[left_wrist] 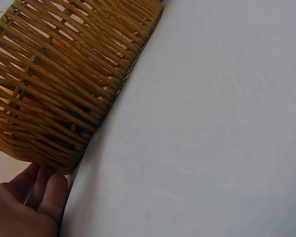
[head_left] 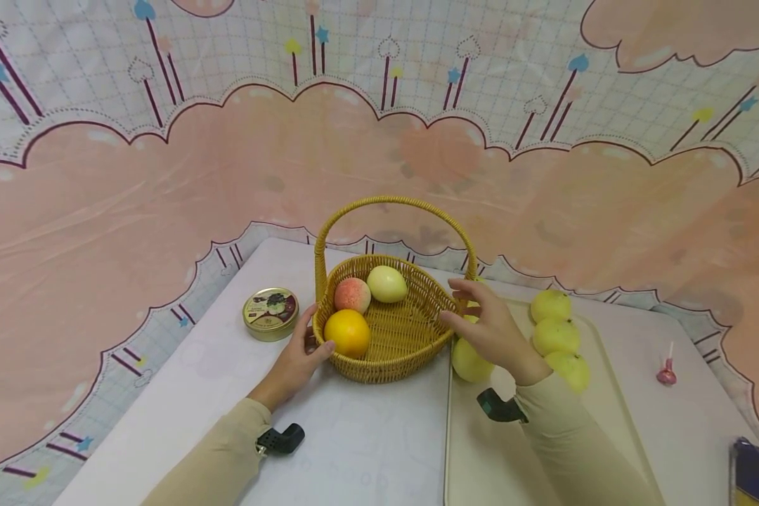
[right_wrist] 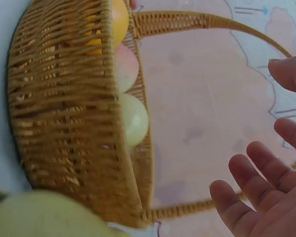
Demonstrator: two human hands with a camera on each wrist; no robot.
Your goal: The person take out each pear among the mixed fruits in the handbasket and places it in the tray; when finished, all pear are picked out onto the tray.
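Observation:
A yellow-brown wicker basket [head_left: 379,370] with a tall arched handle stands on the white table. Inside it, an orange [head_left: 346,334], a peach [head_left: 352,296] and a pale green round fruit [head_left: 387,284] lie toward the left and back. My left hand [head_left: 296,364] holds the basket's left side, thumb at the rim; in the left wrist view its bent fingers meet the wicker low down. Beside the basket's right end is my right hand [head_left: 495,329], fingers spread and holding nothing. In the right wrist view those fingers [right_wrist: 259,170] pass in front of the handle.
A cream tray [head_left: 506,457] at the right bears several yellow-green fruits [head_left: 555,336], some partly behind my right hand. A round tin [head_left: 270,314] stands left of the basket. A wrapped lollipop [head_left: 667,374] and a dark blue packet [head_left: 757,472] lie farther right.

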